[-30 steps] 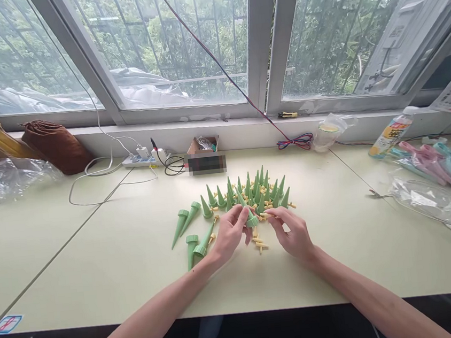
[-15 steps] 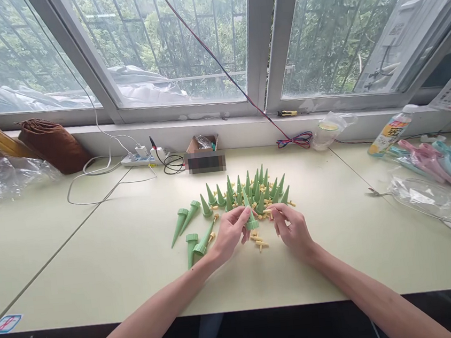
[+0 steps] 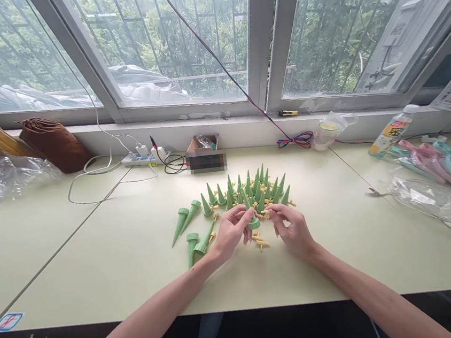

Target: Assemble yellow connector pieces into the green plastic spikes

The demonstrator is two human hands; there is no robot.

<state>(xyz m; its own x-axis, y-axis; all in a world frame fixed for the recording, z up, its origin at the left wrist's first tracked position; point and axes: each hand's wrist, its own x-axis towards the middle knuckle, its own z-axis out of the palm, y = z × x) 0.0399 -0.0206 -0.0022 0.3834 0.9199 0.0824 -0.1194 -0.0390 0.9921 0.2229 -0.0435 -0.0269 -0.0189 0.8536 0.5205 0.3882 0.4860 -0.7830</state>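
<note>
My left hand (image 3: 232,230) is closed around a green plastic watering spike (image 3: 252,221), held with its point up and its wide ribbed collar low. Just to the right, my right hand (image 3: 291,225) pinches a small pale yellow valve (image 3: 266,214) close to the spike's side; whether the two touch I cannot tell. Behind both hands stand several green spikes (image 3: 211,194) with yellow valves strewn among them. A few loose yellow valves (image 3: 262,243) lie on the table below my fingers. Left of my left hand, several more spikes (image 3: 192,246) lie on their sides.
Along the back of the pale table (image 3: 100,279) are a power strip (image 3: 134,160), a small box (image 3: 202,144) and coiled wires (image 3: 295,140). A bottle (image 3: 391,131), pink and teal items (image 3: 446,164) and a bagged cable (image 3: 421,191) lie at the right.
The yellow valve in my right hand has shifted slightly left and down, nearer the spike. The spike in my left hand has tilted a little.
</note>
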